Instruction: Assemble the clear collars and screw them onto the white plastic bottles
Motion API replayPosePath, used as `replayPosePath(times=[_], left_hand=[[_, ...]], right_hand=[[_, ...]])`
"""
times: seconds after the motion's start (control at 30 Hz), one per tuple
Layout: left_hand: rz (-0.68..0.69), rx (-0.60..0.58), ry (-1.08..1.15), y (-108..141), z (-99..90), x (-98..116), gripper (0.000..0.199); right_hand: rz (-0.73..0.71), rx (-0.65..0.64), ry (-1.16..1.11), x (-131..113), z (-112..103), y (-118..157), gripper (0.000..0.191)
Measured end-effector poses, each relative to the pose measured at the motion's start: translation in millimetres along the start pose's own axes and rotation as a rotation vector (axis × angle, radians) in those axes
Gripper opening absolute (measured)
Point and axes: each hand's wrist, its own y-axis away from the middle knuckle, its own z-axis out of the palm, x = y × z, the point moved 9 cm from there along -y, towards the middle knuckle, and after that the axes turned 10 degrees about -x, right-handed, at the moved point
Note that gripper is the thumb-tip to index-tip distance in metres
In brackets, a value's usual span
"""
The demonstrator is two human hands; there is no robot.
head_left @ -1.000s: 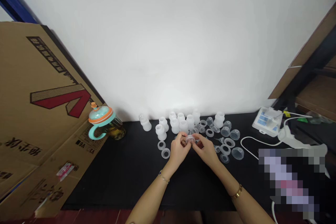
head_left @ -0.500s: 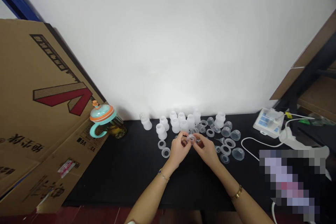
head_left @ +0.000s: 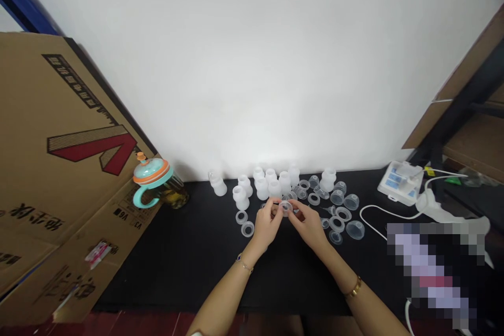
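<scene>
Pinched between the fingertips of both hands is a translucent bottle collar ring (head_left: 286,207), raised a little above the black table. My left hand (head_left: 266,224) closes on its left edge, and my right hand (head_left: 310,226) on its right edge. Just behind them stand several white baby bottles (head_left: 274,189) without tops. Two loose collar rings (head_left: 248,229) lie left of my left hand. To the right of my right hand are more rings (head_left: 337,224), clear domed caps (head_left: 351,201) and small clear nipple-like parts. Whether a nipple sits inside the held ring, I cannot tell.
One bottle with a clear top (head_left: 217,184) stands apart at the back left. A teal-lidded jug (head_left: 159,181) stands by a large cardboard box (head_left: 71,168). On the right are a white box (head_left: 400,182), a white cable (head_left: 370,215) and a pixelated patch. A white wall rises behind.
Both hands keep hold of the collar ring, with only a slight shift of the fingers and the ring's tilt. The whole view has moved slightly; the other parts lie as before.
</scene>
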Motion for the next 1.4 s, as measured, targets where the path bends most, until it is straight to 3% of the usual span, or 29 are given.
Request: replayPosePath(times=[1.03,1.4], left_hand=[[-0.065,0.033,0.049,0.3,-2.3,-4.2,0.024],[-0.012,0.005,0.057,0.1,1.2,1.1,0.023]], right_hand=[[-0.051,0.017,0.035,-11.0,-3.5,2.1,0.03],[-0.053,0.017,0.036,-9.9,-5.8,2.2,0.031]])
